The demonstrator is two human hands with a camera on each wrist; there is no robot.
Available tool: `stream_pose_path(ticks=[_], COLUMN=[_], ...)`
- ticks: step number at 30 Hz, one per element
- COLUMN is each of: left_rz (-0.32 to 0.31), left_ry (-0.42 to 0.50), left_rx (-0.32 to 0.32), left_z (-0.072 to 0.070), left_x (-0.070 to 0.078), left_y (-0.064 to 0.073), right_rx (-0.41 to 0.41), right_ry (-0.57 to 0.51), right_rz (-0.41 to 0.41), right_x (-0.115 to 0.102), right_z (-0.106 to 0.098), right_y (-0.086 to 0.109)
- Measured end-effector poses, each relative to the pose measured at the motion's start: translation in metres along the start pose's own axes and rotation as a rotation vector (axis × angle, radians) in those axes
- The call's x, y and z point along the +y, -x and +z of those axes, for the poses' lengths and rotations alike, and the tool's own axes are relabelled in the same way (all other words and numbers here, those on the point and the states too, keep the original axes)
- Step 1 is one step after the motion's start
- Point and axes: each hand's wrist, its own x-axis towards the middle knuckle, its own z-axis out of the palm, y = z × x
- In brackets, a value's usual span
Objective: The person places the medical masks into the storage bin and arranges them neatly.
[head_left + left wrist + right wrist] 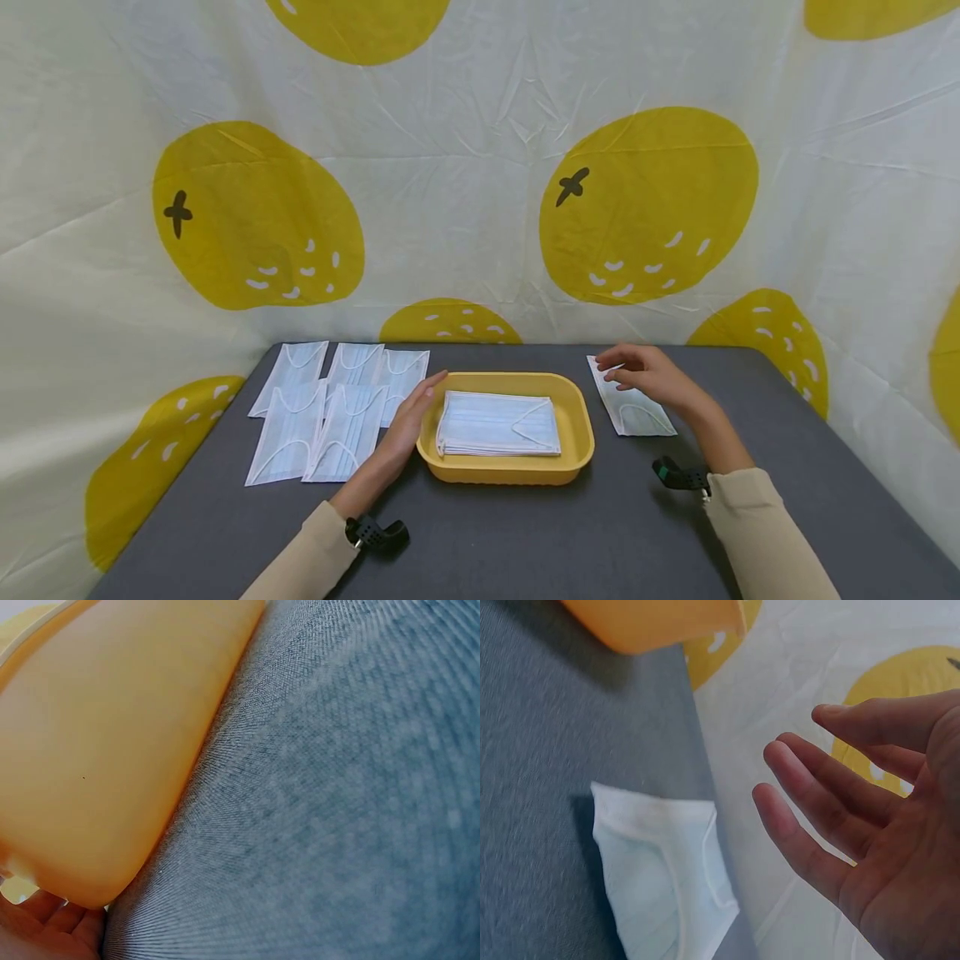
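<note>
A yellow tray (pixel 502 474) stands mid-table with a stack of pale blue face masks (pixel 480 423) lying in it. My left hand (pixel 408 421) rests along the tray's left side, its fingers fairly straight; in the left wrist view the fingers (pixel 66 919) touch the tray's outer wall (pixel 112 750). To the right of the tray, my right hand (pixel 647 372) hovers over a single face mask (pixel 637 419). In the right wrist view the fingers (pixel 810 855) are spread and loosely bent, holding nothing, and that mask (pixel 649 862) lies apart from them.
Several face masks (pixel 285 433) lie partly overlapping in two rows left of the tray. A dark grey cloth (pixel 510 542) covers the table. Behind it hangs a white curtain (pixel 465 225) with yellow fruit prints. Each wrist wears a black camera band (pixel 678 475).
</note>
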Motion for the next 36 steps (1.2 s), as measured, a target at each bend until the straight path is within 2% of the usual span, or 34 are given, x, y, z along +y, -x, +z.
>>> stream_pose_path(ticks=[11, 22, 28, 36], left_rz=[-0.003, 0.007, 0.035, 0.025], left_ry=[-0.001, -0.007, -0.012, -0.011], left_rx=[-0.005, -0.007, 0.001, 0.001], left_z=[0.0, -0.001, -0.001, 0.0], left_x=[0.0, -0.003, -0.003, -0.002], left_y=[0.0, -0.001, -0.001, -0.001], right_rx=[0.015, 0.032, 0.038, 0.068], right_ry=[0.0, 0.002, 0.062, 0.103], right_rz=[0.078, 0.141, 0.164, 0.173], right_x=[0.021, 0.041, 0.046, 0.051], right_z=[-0.006, -0.011, -0.014, -0.016], right_y=[0.009, 0.008, 0.011, 0.015])
